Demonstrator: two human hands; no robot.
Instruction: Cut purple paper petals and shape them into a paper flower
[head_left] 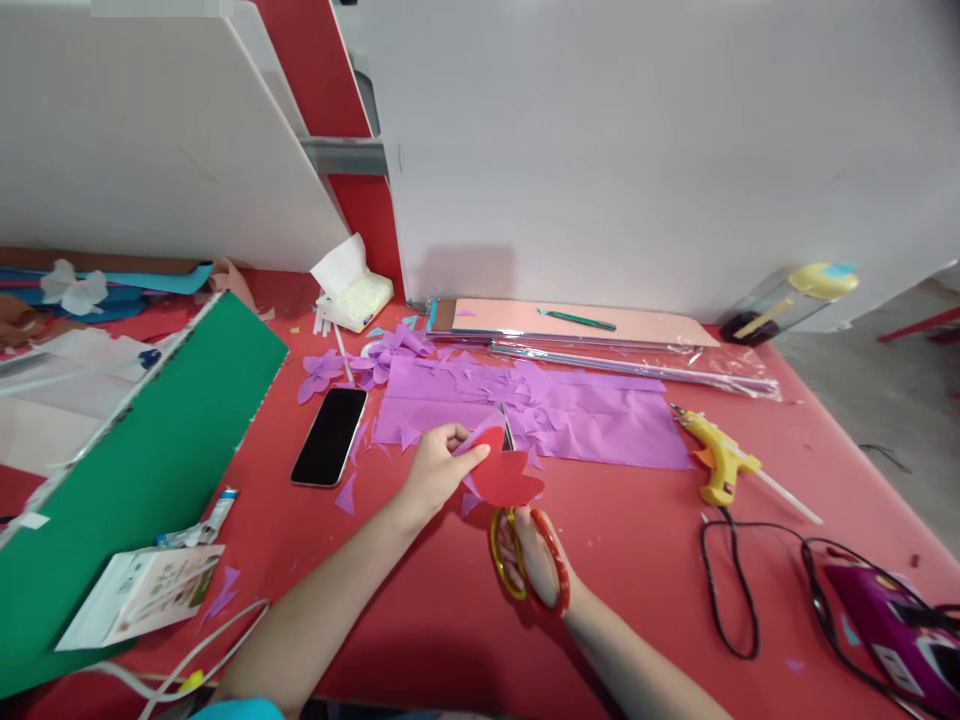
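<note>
Between the thumb and fingers of my left hand (444, 466) is a red paper petal shape (504, 478), with purple paper showing behind its edge. My right hand (534, 562) grips a pair of scissors (562, 580) by its yellow and red handles. Their blades pass behind the red paper, and the tips stick out above it. How far the blades are apart is hidden. Just beyond lies a wide purple sheet (615, 425), strewn with cut purple scraps. Purple paper flowers (322, 372) lie to its left.
A phone (330, 437) lies left of my hands, beside a green board (150, 480). To the right are a yellow glue gun (716, 455) and its black cord (739, 590). A tissue pack (360, 300), a green craft knife (577, 319) and a bottle (791, 300) are at the back.
</note>
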